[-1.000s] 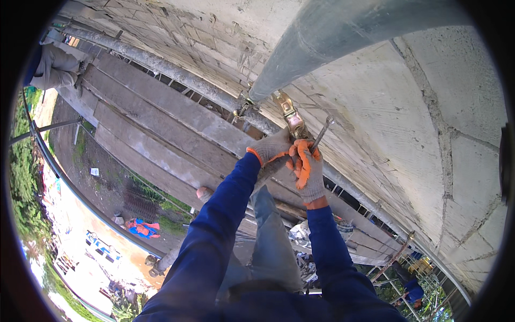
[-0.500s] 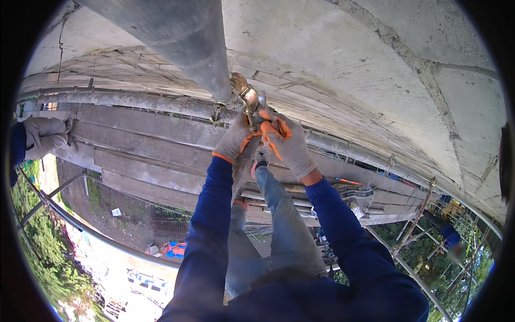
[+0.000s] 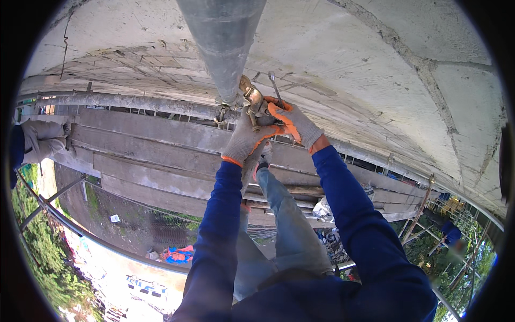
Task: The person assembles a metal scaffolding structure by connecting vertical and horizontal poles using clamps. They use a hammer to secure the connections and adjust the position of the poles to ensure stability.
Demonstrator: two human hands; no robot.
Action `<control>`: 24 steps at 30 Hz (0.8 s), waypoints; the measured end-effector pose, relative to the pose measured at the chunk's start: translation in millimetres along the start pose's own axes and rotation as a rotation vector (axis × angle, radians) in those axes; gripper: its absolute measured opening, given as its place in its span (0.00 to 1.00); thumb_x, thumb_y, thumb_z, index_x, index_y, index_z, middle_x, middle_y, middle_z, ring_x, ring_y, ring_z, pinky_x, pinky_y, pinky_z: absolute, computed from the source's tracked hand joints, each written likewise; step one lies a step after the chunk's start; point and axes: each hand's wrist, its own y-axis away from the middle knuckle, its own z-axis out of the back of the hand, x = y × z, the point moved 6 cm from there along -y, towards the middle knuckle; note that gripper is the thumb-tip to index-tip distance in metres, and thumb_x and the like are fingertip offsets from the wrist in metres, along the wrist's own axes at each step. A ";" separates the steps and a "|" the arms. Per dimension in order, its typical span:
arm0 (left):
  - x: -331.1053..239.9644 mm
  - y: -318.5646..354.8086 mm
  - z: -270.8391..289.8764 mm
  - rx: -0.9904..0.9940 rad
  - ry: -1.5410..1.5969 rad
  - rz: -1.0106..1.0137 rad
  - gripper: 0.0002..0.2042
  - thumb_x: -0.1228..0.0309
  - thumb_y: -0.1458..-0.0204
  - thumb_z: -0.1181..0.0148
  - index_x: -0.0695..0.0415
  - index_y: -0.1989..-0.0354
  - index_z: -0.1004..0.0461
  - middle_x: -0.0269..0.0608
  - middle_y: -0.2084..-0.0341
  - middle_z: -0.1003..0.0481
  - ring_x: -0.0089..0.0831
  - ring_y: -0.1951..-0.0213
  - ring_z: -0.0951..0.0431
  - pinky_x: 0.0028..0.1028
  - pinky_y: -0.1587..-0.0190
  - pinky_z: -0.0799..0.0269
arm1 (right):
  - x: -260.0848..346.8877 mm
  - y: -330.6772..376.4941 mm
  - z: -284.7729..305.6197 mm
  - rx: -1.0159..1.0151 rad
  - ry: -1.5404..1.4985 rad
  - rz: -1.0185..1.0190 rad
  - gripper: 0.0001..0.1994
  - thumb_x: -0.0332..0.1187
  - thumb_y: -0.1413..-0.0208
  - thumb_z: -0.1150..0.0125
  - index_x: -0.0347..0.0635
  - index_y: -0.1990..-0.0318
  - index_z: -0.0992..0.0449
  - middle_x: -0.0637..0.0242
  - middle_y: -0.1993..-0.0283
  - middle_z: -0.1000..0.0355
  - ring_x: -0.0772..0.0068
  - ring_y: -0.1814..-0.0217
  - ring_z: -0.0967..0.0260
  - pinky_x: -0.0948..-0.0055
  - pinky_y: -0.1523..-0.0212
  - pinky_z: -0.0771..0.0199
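Far left of frame, another person's leg [image 3: 40,140] on the planks [image 3: 155,161]. Top centre, grey pipe [image 3: 222,43] meets horizontal pipe [image 3: 134,104]. At the joint, rusty brass-coloured clamp [image 3: 251,102], bolt up. Left hand [image 3: 244,140], grey-orange glove, closed round clamp. Right hand [image 3: 292,123] gripping a thin wrench [image 3: 274,86], just right of clamp.

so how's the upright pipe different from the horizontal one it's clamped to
The upright pipe looks much thicker in this view and runs up out of the top edge; the horizontal pipe looks thin and runs sideways along the planks. The upright pipe is smooth, even grey; the horizontal pipe is rough and crusted with pale splatter. Both are grey metal and meet at the clamp, which the left hand and right hand are on.
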 end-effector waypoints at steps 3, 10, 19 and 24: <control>-2.4 1.1 -0.9 -0.061 -0.002 -0.141 0.51 0.70 0.61 0.21 0.63 0.30 0.53 0.50 0.47 0.26 0.38 0.47 0.23 0.33 0.50 0.21 | 4.8 1.6 0.3 0.013 0.068 -0.043 0.29 0.36 0.39 0.36 0.51 0.31 0.36 0.65 0.38 0.31 0.71 0.41 0.28 0.64 0.51 0.16; 5.0 4.9 3.9 -0.028 -0.007 0.011 0.67 0.65 0.70 0.15 0.64 0.25 0.64 0.57 0.45 0.29 0.45 0.45 0.25 0.36 0.44 0.27 | 13.2 12.5 -0.5 0.005 0.105 0.001 0.34 0.37 0.43 0.33 0.45 0.29 0.39 0.62 0.33 0.35 0.64 0.34 0.33 0.57 0.43 0.18; 37.6 24.5 -15.5 0.226 0.691 0.156 0.57 0.84 0.56 0.29 0.47 0.23 0.67 0.57 0.42 0.34 0.43 0.53 0.19 0.44 0.62 0.14 | -8.0 42.3 16.9 0.084 -0.001 0.047 0.34 0.33 0.41 0.35 0.40 0.28 0.41 0.61 0.35 0.35 0.68 0.43 0.28 0.68 0.58 0.13; 31.9 25.7 -26.4 0.278 0.612 0.178 0.55 0.83 0.55 0.29 0.49 0.24 0.62 0.51 0.42 0.31 0.42 0.49 0.21 0.46 0.57 0.15 | 3.6 62.2 8.0 -0.061 0.152 -0.034 0.32 0.32 0.41 0.36 0.43 0.30 0.39 0.63 0.38 0.31 0.78 0.49 0.27 0.79 0.68 0.17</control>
